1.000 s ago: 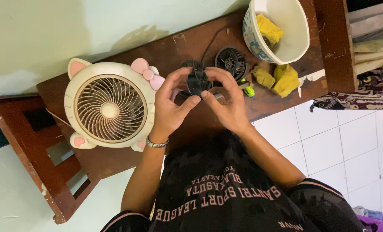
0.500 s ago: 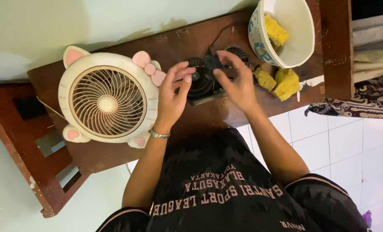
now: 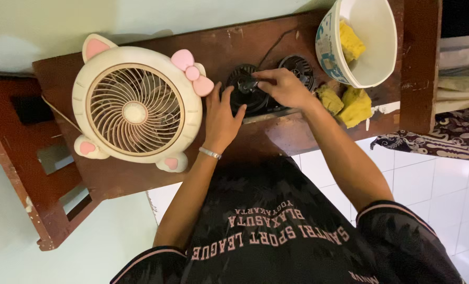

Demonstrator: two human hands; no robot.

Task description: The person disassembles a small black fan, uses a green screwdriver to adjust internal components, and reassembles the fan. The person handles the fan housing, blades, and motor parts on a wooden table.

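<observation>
A black round fan part [image 3: 247,100] lies on the brown wooden bench [image 3: 139,176], right of a cream desk fan [image 3: 137,108] with cat ears and a pink bow. My left hand [image 3: 221,118] presses against the part's left edge, fingers spread along its rim. From the right, my right hand [image 3: 284,87] reaches over it and pinches a small metal piece [image 3: 249,84] on top of the part. A second black round part [image 3: 300,66] sits just behind my right hand, partly hidden.
A white bowl [image 3: 374,68] holding a yellow sponge [image 3: 350,42] stands at the bench's right end, with two more yellow sponge pieces [image 3: 355,105] beside it. A dark cord [image 3: 274,44] runs back from the black parts. White floor tiles [image 3: 418,179] lie below right.
The black part, held up between both hands a second ago, now rests on the bench. My right hand has shifted onto its top and my left hand to its side.
</observation>
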